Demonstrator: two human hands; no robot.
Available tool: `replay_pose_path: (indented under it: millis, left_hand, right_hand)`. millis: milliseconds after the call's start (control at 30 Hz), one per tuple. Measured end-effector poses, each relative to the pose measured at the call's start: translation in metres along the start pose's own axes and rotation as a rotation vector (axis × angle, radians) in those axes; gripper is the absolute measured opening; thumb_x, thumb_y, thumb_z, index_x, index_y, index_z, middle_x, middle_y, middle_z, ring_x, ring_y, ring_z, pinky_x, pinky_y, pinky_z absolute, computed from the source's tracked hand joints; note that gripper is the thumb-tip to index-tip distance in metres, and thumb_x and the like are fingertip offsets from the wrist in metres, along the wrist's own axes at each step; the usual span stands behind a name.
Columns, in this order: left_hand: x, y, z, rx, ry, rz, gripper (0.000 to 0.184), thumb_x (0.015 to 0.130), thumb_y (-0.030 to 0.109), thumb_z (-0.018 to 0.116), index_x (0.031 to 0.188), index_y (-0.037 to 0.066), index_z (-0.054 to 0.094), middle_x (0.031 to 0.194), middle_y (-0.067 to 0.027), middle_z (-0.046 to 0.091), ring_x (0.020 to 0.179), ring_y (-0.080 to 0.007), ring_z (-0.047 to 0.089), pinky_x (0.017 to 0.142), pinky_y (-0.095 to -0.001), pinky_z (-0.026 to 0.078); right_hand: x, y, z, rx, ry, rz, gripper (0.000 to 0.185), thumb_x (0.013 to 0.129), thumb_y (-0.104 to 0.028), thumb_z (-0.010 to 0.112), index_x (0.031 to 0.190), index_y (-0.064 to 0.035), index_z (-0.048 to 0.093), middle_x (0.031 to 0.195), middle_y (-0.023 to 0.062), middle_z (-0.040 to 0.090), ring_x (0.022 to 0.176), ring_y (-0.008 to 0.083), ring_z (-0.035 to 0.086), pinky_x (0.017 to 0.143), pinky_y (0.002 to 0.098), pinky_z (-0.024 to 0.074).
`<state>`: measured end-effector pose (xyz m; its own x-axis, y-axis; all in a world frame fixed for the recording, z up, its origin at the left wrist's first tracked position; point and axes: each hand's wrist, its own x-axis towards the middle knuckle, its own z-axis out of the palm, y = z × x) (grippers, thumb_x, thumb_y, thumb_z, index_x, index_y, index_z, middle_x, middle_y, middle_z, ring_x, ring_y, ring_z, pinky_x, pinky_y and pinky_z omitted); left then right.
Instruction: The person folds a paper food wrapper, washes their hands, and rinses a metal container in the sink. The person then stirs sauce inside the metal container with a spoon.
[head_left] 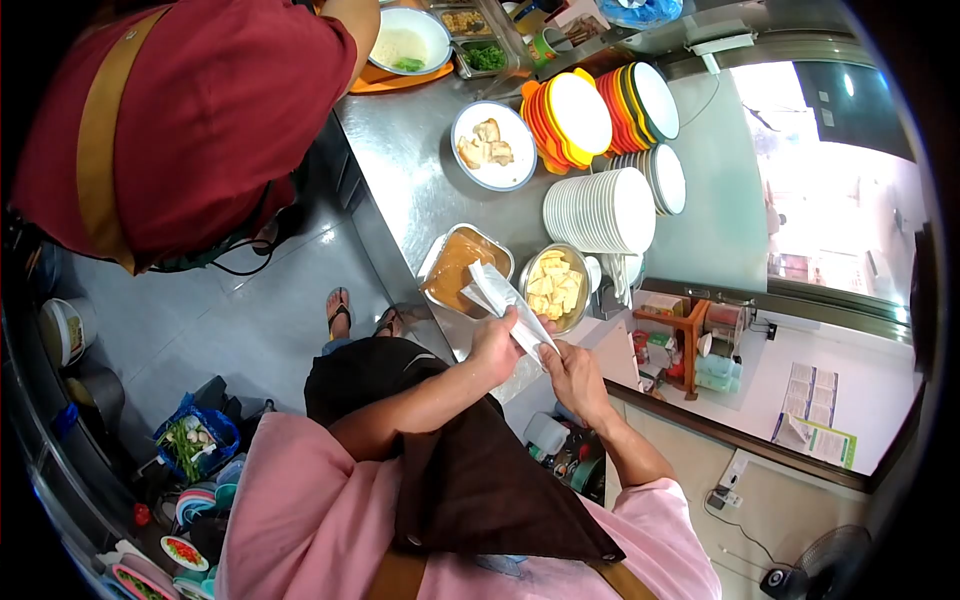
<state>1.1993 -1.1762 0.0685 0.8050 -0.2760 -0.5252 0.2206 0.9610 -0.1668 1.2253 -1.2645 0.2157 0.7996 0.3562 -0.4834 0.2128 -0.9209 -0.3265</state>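
My left hand [497, 345] and my right hand [578, 382] are both closed on a thin, folded white bag [508, 306]; whether it is paper or plastic I cannot tell. The bag slants up and to the left from my fingers, over the near edge of the steel counter. Its far end overlaps a rectangular metal tray [508, 262] of brown sauce or paste. Just beyond my right hand stands a round metal bowl [583, 318] with flat yellow pieces in it.
On the steel counter [400, 165] stand a white plate with browned food pieces [487, 143], stacked white plates [628, 210] and stacked orange and yellow dishes [580, 112]. A co-worker in a red shirt [210, 120] stands at upper left, near a white bowl [412, 42]. A window borders the right.
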Motion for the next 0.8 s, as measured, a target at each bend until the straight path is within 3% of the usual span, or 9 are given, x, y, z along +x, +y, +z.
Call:
replay_pose_path:
  millis: [133,233,533,633,733,800]
  left_hand:
    - [0.004,0.01,-0.005,0.002,0.003,0.007,0.045,0.109,0.027,0.033,0.135,-0.009,0.036,0.121,-0.0253,0.061,0.117,-0.0396,0.061,0.108,-0.051,0.045]
    - [0.009,0.016,-0.009,-0.017,0.018,0.013,0.044,0.109,0.027,0.033,0.137,-0.008,0.034,0.123,-0.0255,0.06,0.116,-0.0394,0.061,0.107,-0.0515,0.045]
    - [0.025,0.023,-0.016,-0.066,0.084,0.051,0.042,0.109,0.024,0.031,0.14,-0.005,0.034,0.121,-0.0228,0.06,0.115,-0.038,0.062,0.107,-0.0536,0.045]
    - [0.027,0.027,-0.017,-0.083,0.11,0.049,0.043,0.109,0.024,0.03,0.14,-0.004,0.034,0.122,-0.0227,0.06,0.116,-0.0377,0.062,0.107,-0.0532,0.045]
    - [0.028,0.032,-0.017,-0.11,0.148,0.05,0.045,0.109,0.027,0.032,0.141,-0.005,0.034,0.124,-0.0227,0.06,0.118,-0.0379,0.061,0.108,-0.0523,0.045]
    - [0.028,0.033,-0.015,-0.161,0.149,0.042,0.047,0.109,0.03,0.034,0.14,-0.005,0.036,0.125,-0.0222,0.06,0.119,-0.0375,0.06,0.108,-0.0514,0.045]
  right_hand:
    - [0.0,-0.001,-0.001,0.0,-0.005,-0.003,0.038,0.1,-0.027,0.054,0.084,0.0062,0.061,0.062,0.0229,0.053,0.057,0.0358,0.054,0.06,0.0453,0.0441]
    - [-0.001,-0.004,-0.004,-0.013,0.018,-0.04,0.037,0.101,-0.026,0.054,0.079,0.0035,0.062,0.061,0.024,0.056,0.061,0.0444,0.059,0.06,0.0488,0.0454]
    - [-0.007,-0.011,-0.011,-0.024,-0.003,-0.019,0.037,0.1,-0.025,0.055,0.077,0.003,0.06,0.06,0.0237,0.054,0.058,0.0431,0.057,0.057,0.0471,0.0443]
    - [-0.009,-0.012,-0.014,-0.006,-0.036,-0.001,0.037,0.101,-0.026,0.054,0.084,0.0068,0.059,0.059,0.0186,0.046,0.054,0.0251,0.046,0.057,0.042,0.0418]
    - [-0.01,-0.016,-0.017,-0.03,-0.022,-0.022,0.036,0.1,-0.025,0.055,0.079,0.0034,0.06,0.06,0.0238,0.054,0.058,0.0432,0.057,0.056,0.0471,0.0438]
    - [-0.009,-0.017,-0.018,-0.015,-0.029,0.008,0.036,0.101,-0.025,0.054,0.081,0.0039,0.06,0.062,0.0245,0.055,0.06,0.0437,0.058,0.058,0.0474,0.0446]
